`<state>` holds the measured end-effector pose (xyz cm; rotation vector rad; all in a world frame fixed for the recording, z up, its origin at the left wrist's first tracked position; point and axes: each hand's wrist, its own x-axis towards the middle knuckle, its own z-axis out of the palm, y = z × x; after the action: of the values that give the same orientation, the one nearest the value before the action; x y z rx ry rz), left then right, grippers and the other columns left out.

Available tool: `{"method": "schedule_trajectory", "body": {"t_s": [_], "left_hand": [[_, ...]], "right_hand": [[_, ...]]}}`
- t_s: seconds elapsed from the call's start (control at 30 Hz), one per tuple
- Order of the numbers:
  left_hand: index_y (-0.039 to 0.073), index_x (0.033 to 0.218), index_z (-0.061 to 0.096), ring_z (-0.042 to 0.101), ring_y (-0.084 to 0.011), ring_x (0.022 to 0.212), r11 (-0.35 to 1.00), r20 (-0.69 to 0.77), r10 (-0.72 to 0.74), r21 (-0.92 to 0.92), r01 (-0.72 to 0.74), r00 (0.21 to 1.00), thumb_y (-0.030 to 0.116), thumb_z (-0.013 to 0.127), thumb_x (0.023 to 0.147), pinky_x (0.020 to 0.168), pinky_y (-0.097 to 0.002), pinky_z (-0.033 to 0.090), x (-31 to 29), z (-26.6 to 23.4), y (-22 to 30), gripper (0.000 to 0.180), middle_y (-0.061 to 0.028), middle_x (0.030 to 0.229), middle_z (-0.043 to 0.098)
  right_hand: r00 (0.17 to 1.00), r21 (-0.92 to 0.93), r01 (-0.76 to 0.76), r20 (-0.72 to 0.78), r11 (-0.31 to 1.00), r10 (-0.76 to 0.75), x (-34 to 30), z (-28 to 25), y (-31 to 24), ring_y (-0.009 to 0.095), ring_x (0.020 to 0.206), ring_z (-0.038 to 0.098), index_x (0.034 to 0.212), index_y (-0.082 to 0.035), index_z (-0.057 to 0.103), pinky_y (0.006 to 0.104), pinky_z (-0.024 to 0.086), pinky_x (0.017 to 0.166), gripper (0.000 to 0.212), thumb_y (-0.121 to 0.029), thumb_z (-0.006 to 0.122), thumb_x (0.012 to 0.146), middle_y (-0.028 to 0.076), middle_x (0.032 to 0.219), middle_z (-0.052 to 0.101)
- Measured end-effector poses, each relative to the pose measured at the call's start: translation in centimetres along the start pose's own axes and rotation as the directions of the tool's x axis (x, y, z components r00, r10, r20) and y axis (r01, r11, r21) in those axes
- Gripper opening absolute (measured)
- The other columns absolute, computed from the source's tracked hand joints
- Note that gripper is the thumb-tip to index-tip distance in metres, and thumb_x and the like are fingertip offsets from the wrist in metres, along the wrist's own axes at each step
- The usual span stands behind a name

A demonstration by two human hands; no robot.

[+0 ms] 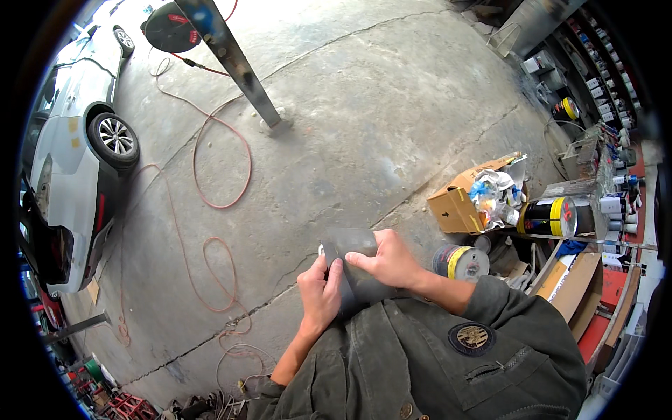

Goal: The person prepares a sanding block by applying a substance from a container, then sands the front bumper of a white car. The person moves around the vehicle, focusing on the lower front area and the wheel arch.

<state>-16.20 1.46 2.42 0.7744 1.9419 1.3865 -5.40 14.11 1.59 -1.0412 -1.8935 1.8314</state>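
Observation:
In front of my body I hold a dark grey sheet (355,240) that looks like sandpaper. My left hand (320,292) pinches its left side, thumb on top, where a narrow darker strip or folded edge (330,255) stands up. My right hand (390,260) grips the right part, with the thumb lying across the upper face and the other fingers mostly out of sight beneath. The lower end of the sheet lies close to my dark green jacket (392,350). Whether anything stiff is under the sheet is hidden.
A silver car (77,175) stands at the left. A red hose (248,168) loops over the concrete floor near a metal post (234,63). To the right are a cardboard box (455,210) of rubbish, a paint bucket (465,264), and crowded shelves (595,77).

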Motion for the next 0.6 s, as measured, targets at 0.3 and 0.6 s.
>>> {"method": "schedule_trajectory", "body": {"t_s": [0.3, 0.6], "left_hand": [[-0.002, 0.087, 0.06, 0.045, -0.0126, 0.051, 0.997, 0.159, 0.074, -0.014, -0.073, 0.984, 0.004, 0.06, 0.09, 0.049, -0.0309, 0.037, -0.2, -0.2, 0.2, 0.007, -0.009, 0.058, 0.051], [-0.002, 0.092, 0.06, 0.041, -0.0126, 0.051, 0.997, 0.223, 0.008, -0.081, 0.01, 0.975, 0.011, 0.06, 0.092, 0.05, -0.0312, 0.036, -0.8, 0.4, -0.6, 0.012, -0.0068, 0.058, 0.048]], "right_hand": [[0.983, -0.23, 0.155, 0.128, 0.961, -0.128, -0.4, -1.2, -4.2, 0.04, 0.063, 0.06, 0.081, 0.004, 0.065, 0.0413, 0.047, 0.058, 0.017, -0.012, 0.067, 0.076, 0.023, 0.068, 0.061], [0.964, -0.325, 0.235, 0.195, 0.916, -0.178, 2.3, -3.2, -5.7, 0.022, 0.055, 0.057, 0.083, 0.004, 0.066, 0.0355, 0.046, 0.057, 0.02, -0.014, 0.071, 0.076, 0.018, 0.065, 0.063]]}}
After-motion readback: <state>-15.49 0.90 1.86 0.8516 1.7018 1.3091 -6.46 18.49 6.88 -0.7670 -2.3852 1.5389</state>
